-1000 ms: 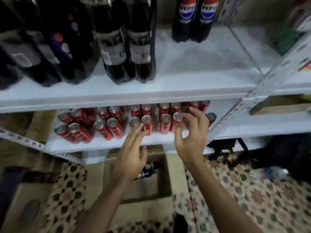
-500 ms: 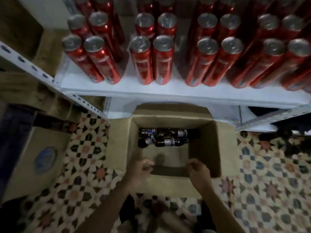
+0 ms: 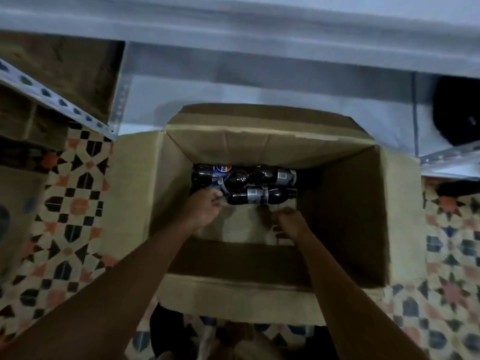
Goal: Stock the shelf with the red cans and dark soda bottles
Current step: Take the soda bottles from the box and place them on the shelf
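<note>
- The dark soda bottles [image 3: 244, 181] lie on their sides at the far end of the floor of an open cardboard box [image 3: 345, 216], just beyond both hands.
- Their long axes run left to right, across the line of the reaching forearms, so I judge a grasp would wrap over a barrel from above.
- The left hand [image 3: 204, 207] is the nearer: its fingertips are at the left end of the cluster, by the blue-labelled Pepsi bottle [image 3: 215, 172]. Its fingers are curled, but blur hides whether they grip a bottle or only touch it.
- The right hand [image 3: 287, 220] sits just short of the front bottle [image 3: 259, 196], fingers curled downward and apparently holding nothing.
- The bottles are dark, glossy plastic with pale label bands; two or three overlap, and the exact count is unclear.
- The white metal shelf [image 3: 233, 27] runs across the top, above the box.
</note>
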